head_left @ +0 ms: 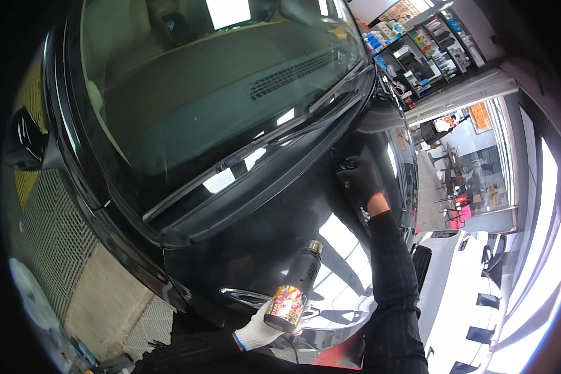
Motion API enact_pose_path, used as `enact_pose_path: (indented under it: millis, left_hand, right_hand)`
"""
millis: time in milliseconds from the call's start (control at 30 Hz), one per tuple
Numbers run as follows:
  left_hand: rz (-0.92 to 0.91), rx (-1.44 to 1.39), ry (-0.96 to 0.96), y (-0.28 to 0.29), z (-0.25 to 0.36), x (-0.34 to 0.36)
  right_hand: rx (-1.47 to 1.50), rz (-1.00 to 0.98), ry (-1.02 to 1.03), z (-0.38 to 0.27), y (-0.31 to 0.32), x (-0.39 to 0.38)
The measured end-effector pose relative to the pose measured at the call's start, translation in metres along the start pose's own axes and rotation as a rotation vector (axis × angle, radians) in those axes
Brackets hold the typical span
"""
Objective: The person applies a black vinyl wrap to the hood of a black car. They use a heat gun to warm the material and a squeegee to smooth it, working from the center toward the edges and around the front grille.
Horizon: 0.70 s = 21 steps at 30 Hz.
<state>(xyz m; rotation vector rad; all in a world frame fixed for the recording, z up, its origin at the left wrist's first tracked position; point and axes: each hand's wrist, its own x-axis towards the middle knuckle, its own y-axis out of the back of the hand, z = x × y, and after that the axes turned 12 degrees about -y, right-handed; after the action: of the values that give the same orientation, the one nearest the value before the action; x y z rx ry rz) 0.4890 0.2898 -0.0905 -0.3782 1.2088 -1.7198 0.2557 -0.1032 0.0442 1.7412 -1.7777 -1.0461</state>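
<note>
Nearest to me, my left hand (255, 333), in a white knit glove with a blue cuff, wraps its fingers tight around the handle of a heat gun (298, 287). The gun is black plastic, has a colourful sticker round its grip and ends in a short metal nozzle that points up across the bonnet (255, 249). It hovers over the paint, not touching as far as I can tell.

Farther out, my right hand (360, 177) in a black glove, on a dark ribbed sleeve, presses against the top corner of the bonnet by the windscreen base; I cannot tell whether those fingers are spread flat or pinching an edge, black on black hides it.

The bonnet is glossy black and smooth, gently curved, mirroring the ceiling lights. I judge the surface work is under way: no wrinkle or loose edge shows, so how much is left is unclear.

Beyond lie the wiper blades (274, 140), slim and matte, then the windscreen (187, 81), and far right shelves (417, 50) of small coloured packages.
</note>
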Motion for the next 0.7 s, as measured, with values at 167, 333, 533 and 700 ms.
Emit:
enact_pose_path:
  millis: [167, 333, 533, 700]
  left_hand:
    - [-0.085, 0.309, -0.100, -0.016, 0.025, -0.006]
    - [-0.040, 0.023, -0.126, -0.035, 0.039, -0.010]
    - [0.010, 0.038, -0.086, -0.038, 0.041, -0.015]
    - [-0.039, -0.061, -0.046, -0.036, 0.036, -0.012]
  right_hand:
    - [-0.302, 0.218, -0.021, 0.001, -0.020, -0.014]
    - [-0.254, 0.172, 0.002, -0.007, -0.020, 0.011]
    - [-0.191, 0.009, -0.043, -0.003, -0.015, 0.026]
    - [-0.238, -0.024, -0.048, -0.010, -0.013, 0.009]
